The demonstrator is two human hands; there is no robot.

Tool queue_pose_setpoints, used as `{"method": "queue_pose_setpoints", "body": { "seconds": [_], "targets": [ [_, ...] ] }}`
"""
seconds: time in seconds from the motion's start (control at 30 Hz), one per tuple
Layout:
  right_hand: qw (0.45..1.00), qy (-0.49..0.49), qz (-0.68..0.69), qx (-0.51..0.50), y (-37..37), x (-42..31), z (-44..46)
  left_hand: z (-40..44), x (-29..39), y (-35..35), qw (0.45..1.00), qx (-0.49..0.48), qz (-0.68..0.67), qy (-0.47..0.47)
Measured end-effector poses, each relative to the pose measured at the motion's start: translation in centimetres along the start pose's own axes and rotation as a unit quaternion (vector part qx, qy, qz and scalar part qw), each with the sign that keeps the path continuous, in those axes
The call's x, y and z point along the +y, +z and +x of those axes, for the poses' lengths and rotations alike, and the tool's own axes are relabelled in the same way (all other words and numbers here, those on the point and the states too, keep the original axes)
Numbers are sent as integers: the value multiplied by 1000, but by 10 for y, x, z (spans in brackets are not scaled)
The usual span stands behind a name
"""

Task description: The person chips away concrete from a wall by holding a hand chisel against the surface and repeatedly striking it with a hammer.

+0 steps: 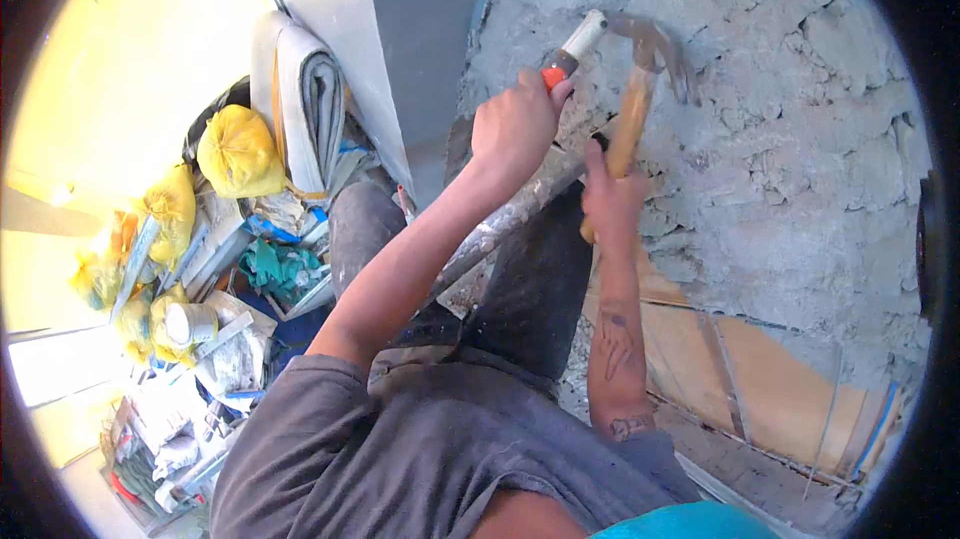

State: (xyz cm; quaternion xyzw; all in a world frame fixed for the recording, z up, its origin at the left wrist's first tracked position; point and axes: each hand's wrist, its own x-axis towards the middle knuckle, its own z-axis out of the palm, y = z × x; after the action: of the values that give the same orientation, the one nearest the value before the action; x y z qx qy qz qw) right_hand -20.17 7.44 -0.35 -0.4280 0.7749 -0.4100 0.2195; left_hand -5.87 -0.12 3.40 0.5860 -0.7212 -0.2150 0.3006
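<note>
Item: rough grey mortar surface (760, 169), cracked and lumpy, spanning the right side beyond the hands.

Item: debris pile at left, with yellow plastic bags (240, 152) and an upright folded grey mat (318, 109).

Item: pale, spattered bar (515, 214), slanting between the legs; its use is unclear.

Item: claw hammer (632, 119), wooden-handled, in the right hand (612, 207), over the mortar surface. Fingers are closed around the lower handle, apparently to leave the head free; forearm upright in view, wrist roughly in line.

Item: short hand tool (583, 37), white-ended with a black-and-orange section, in the left hand (512, 131). Fingers are curled closed on it, seemingly low enough to leave the white end exposed beside the hammer head; contact cannot be told. Elbow bent, forearm angled inward; working tip hidden.
</note>
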Motion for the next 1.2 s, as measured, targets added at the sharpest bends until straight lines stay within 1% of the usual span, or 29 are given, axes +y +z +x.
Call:
{"method": "queue_pose_setpoints", "body": {
  "seconds": [0.03,0.07,0.13,0.17,0.2,0.23,0.27,0.33,0.37,0.4,0.43,0.47,0.53,0.57,0.63,0.67,0.7,0.73,0.8,0.93,1.0,1.03,1.1,1.13,1.17,1.2],
  "targets": [
    [997,36,73,1,-18,-30,-13,6,1,-2,1000,8,3,4],
    [997,37,74,0,-34,-45,-22,5,2,-2,1000,10,2,-1],
    [978,-42,190,70,-58,-59,-31,2,3,-1,1000,9,0,-8],
    [978,-45,190,69,-58,-64,-28,3,3,-1,1000,6,0,-11],
    [935,-115,328,75,-57,-67,-30,0,4,0,1000,-2,-2,-15],
    [866,-184,458,79,-55,-69,-31,0,5,0,1000,-2,-4,-15],
    [866,-185,457,81,-41,-60,-29,1,6,-1,1000,-3,-9,-18],
    [925,-80,353,115,-2,-31,-20,1,6,-2,1000,-2,-16,-20],
    [925,-84,353,111,-1,-30,-12,3,3,0,1000,-1,-13,-25],
    [966,2,259,7,-4,-27,-7,-1,0,1,999,-6,-9,-31],
    [978,93,160,-93,-9,-21,-9,-8,-3,2,999,-13,-8,-30],
    [978,89,163,-91,-10,-17,-8,-7,-6,-2,999,-28,-16,-36],
    [999,11,43,-13,-14,-7,-13,-8,-17,-8,998,-37,-28,-45],
    [999,9,42,-14,-19,-6,-20,-14,-26,-8,998,-53,-25,-39],
    [997,-32,67,1,-29,-10,-34,-23,-44,-3,997,-66,-22,-35],
    [997,-31,66,-1,-31,-5,-38,-30,-54,2,997,-68,-29,0],
    [997,-52,56,8,-31,1,-40,-33,-58,2,996,-69,-36,36],
    [996,-75,47,16,-30,4,-42,-35,-60,1,996,-68,-36,33],
    [996,-75,55,11,-27,7,-48,-39,-60,0,998,-15,-18,55],
    [996,-65,65,15,-28,6,-52,-31,-55,-4,998,-18,-43,31],
    [994,-67,81,20,-28,8,-51,-30,-51,3,996,34,-54,68],
    [992,-69,99,28,-28,7,-51,-30,-48,5,996,33,-56,64],
    [991,-63,115,18,-33,-2,-55,-32,-44,9,992,37,-67,96],
    [989,-56,134,11,-36,-8,-58,-34,-44,9,993,36,-70,90],
    [990,-55,130,8,-39,-11,-59,-35,-46,9,996,-17,-59,60],
    [986,-62,156,-4,-42,-12,-60,-37,-49,9,996,-70,-48,30]
  ]
}}
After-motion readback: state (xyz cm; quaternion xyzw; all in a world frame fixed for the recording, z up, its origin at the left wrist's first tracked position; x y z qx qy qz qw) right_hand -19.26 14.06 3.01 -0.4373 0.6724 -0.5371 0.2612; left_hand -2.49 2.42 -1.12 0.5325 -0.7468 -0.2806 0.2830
